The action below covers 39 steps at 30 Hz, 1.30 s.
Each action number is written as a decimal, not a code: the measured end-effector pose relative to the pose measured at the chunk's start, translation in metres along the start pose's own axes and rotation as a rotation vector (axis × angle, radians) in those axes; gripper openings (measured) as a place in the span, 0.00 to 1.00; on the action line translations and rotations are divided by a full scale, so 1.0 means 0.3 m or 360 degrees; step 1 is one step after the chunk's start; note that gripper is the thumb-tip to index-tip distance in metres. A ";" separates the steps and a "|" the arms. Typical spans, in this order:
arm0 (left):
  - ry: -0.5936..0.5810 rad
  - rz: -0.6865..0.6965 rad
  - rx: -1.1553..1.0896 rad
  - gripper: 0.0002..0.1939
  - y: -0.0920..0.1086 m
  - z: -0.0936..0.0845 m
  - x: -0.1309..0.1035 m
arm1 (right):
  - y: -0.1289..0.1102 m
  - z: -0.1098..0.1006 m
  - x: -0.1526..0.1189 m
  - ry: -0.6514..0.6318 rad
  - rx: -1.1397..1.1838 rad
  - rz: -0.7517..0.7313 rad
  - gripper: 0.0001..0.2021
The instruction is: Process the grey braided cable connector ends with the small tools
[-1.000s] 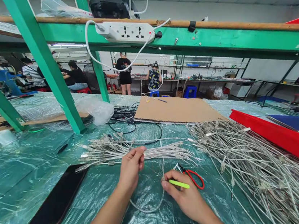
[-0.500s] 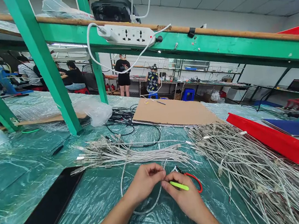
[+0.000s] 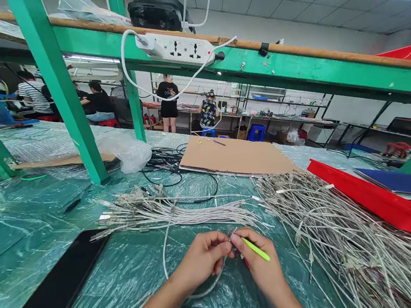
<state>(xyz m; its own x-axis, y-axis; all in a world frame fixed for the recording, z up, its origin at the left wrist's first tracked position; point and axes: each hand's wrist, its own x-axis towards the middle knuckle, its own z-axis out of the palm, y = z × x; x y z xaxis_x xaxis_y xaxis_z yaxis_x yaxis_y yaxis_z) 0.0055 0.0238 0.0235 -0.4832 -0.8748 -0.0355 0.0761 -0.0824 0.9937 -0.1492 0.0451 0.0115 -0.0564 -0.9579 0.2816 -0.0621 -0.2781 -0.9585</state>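
My left hand (image 3: 207,254) is closed, its thumb and fingers pinching the end of a pale grey cable (image 3: 165,251) that loops round on the green film-covered table. Right beside it, my right hand (image 3: 257,253) grips a thin yellow-green tool (image 3: 256,249), which lies slantwise across the fingers. The fingertips of both hands meet at the cable end; the tool's tip is too small to make out. Behind the hands lies a bundle of grey cables (image 3: 198,214) with metal connectors at its left end. The scissors are nearly all hidden behind my right hand.
A black phone (image 3: 61,276) lies at the left. To the right are a large heap of cables (image 3: 334,223) and a red tray (image 3: 376,198). Cardboard (image 3: 235,155) lies farther back, under a green shelf frame (image 3: 292,63) with a power strip (image 3: 181,48). Several people sit or stand beyond.
My right hand has turned and moved slightly right, with the yellow-green tool now more slanted. Both hands' fingertips have shifted at the cable end. The red-handled scissors have become mostly hidden.
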 end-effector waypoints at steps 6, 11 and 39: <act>-0.0041 0.0003 -0.0252 0.18 0.011 -0.002 -0.002 | 0.004 0.009 0.001 -0.0028 0.0261 0.0165 0.12; -0.0055 -0.0004 -0.0250 0.18 0.012 0.005 -0.004 | 0.011 0.015 -0.001 0.0127 0.0209 0.0198 0.14; -0.0100 0.0026 -0.0369 0.17 0.011 0.009 -0.009 | -0.035 0.000 0.000 -0.0162 0.0214 0.0085 0.13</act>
<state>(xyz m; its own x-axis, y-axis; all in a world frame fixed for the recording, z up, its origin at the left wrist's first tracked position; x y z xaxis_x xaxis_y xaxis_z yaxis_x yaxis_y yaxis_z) 0.0049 0.0272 0.0271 -0.5333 -0.8459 -0.0058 0.2791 -0.1824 0.9428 -0.1486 0.0480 0.0216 0.0458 -0.9720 0.2306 0.0724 -0.2270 -0.9712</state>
